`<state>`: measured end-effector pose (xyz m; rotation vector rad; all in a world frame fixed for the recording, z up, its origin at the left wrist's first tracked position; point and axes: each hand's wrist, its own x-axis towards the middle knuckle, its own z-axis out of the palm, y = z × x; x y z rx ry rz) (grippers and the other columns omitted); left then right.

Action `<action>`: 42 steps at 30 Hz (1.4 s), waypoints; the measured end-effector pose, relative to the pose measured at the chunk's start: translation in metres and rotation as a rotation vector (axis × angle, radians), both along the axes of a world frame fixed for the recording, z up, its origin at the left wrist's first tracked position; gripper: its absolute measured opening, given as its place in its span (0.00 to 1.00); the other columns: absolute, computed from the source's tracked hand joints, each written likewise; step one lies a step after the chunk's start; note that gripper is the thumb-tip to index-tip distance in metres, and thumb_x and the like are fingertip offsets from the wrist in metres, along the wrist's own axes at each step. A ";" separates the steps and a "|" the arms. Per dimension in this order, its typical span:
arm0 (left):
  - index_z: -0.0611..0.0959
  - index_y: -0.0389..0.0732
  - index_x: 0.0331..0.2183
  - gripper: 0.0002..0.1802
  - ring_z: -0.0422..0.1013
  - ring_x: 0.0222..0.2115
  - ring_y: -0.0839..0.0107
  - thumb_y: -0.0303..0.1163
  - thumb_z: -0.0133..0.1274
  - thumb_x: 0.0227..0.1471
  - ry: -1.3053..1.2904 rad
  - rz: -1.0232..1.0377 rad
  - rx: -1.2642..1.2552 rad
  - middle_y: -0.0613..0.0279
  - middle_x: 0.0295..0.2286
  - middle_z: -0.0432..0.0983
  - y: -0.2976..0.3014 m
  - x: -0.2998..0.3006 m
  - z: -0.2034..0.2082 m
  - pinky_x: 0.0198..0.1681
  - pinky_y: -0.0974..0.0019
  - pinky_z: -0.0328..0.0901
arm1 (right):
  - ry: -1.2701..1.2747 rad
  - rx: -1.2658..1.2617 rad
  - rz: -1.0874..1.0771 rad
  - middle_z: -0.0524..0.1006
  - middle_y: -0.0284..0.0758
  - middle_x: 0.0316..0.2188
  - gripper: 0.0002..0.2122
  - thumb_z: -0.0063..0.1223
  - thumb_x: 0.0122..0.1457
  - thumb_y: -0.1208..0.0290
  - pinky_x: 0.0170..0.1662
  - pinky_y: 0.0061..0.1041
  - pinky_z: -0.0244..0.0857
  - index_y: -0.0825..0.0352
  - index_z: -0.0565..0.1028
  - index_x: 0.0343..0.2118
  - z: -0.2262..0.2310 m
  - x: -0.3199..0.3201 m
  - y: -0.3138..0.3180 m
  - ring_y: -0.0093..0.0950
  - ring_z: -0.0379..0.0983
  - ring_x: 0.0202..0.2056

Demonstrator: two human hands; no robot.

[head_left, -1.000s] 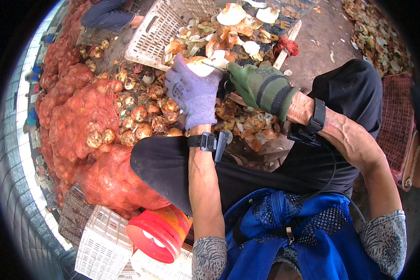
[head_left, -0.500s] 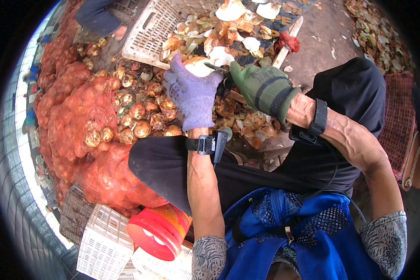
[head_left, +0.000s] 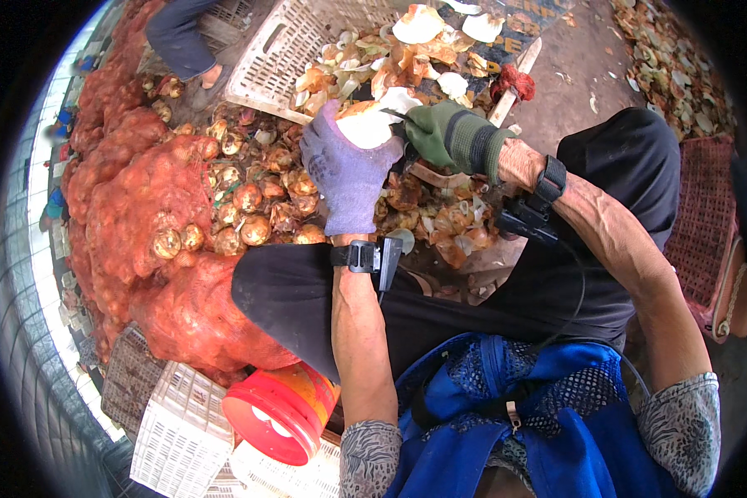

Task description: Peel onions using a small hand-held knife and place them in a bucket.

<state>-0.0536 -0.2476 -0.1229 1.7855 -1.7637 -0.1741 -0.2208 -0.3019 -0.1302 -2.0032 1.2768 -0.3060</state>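
Note:
In a purple glove, my left hand (head_left: 346, 170) is closed around an onion (head_left: 367, 131), its bared white side turned up and some brown skin left at the far edge. My right hand (head_left: 454, 139), in a green glove with dark bands, is closed on a small knife (head_left: 395, 114). Only a short piece of its dark blade shows, close against the onion; the handle is hidden in the glove. Loose onion skins (head_left: 456, 224) lie below my hands. To the left, several unpeeled onions (head_left: 255, 230) are heaped on the ground.
Red mesh sacks (head_left: 153, 191) of onions line the left. Ahead, a white plastic crate (head_left: 261, 62) stands beside piled peelings. A red bucket (head_left: 278, 415) and white crates (head_left: 183, 432) are near my left elbow. Another person's leg (head_left: 178, 37) shows at far left. A reddish crate (head_left: 701, 216) stands right.
More of the onion's white side now faces up in my left hand. My right hand has drawn slightly left and lower, with the knife closer against the onion.

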 end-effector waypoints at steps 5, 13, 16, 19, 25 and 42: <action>0.66 0.38 0.50 0.52 0.65 0.44 0.55 0.37 0.72 0.19 0.013 -0.124 -0.019 0.50 0.42 0.67 0.008 0.004 0.003 0.48 0.56 0.63 | -0.299 0.334 -0.241 0.74 0.35 0.16 0.16 0.44 0.59 0.59 0.16 0.24 0.64 0.68 0.74 0.41 0.032 -0.012 -0.015 0.23 0.69 0.13; 0.65 0.36 0.50 0.50 0.68 0.44 0.61 0.31 0.73 0.22 0.239 -0.284 -0.026 0.51 0.45 0.67 0.011 0.003 0.018 0.47 0.61 0.65 | -0.221 -0.301 0.145 0.77 0.42 0.23 0.17 0.51 0.55 0.63 0.31 0.30 0.69 0.67 0.72 0.45 0.045 -0.004 0.012 0.36 0.76 0.25; 0.64 0.35 0.50 0.51 0.68 0.45 0.63 0.30 0.73 0.22 0.379 -0.313 0.140 0.53 0.45 0.67 0.012 -0.004 0.025 0.48 0.62 0.65 | -0.084 -0.221 0.195 0.76 0.43 0.21 0.16 0.51 0.52 0.65 0.31 0.31 0.69 0.66 0.73 0.43 0.054 -0.011 0.011 0.38 0.76 0.25; 0.64 0.35 0.51 0.52 0.67 0.46 0.64 0.29 0.73 0.22 0.496 -0.318 0.230 0.54 0.46 0.67 0.015 -0.008 0.027 0.50 0.63 0.64 | 0.007 -0.215 0.219 0.76 0.43 0.21 0.14 0.50 0.52 0.66 0.30 0.32 0.69 0.64 0.74 0.41 0.049 -0.014 0.004 0.38 0.75 0.25; 0.62 0.37 0.52 0.55 0.67 0.46 0.64 0.29 0.73 0.20 1.007 -0.421 0.220 0.54 0.45 0.68 0.020 -0.007 0.027 0.49 0.63 0.66 | -0.175 -0.213 0.069 0.75 0.46 0.21 0.13 0.51 0.52 0.62 0.30 0.32 0.68 0.68 0.76 0.31 0.054 -0.014 -0.005 0.38 0.75 0.23; 0.67 0.35 0.53 0.41 0.68 0.46 0.58 0.42 0.60 0.36 1.444 -0.219 -0.030 0.51 0.45 0.68 0.021 -0.005 0.040 0.49 0.55 0.67 | -0.393 -0.420 0.034 0.77 0.44 0.23 0.14 0.47 0.58 0.60 0.30 0.33 0.70 0.67 0.74 0.37 0.067 -0.010 -0.004 0.38 0.76 0.26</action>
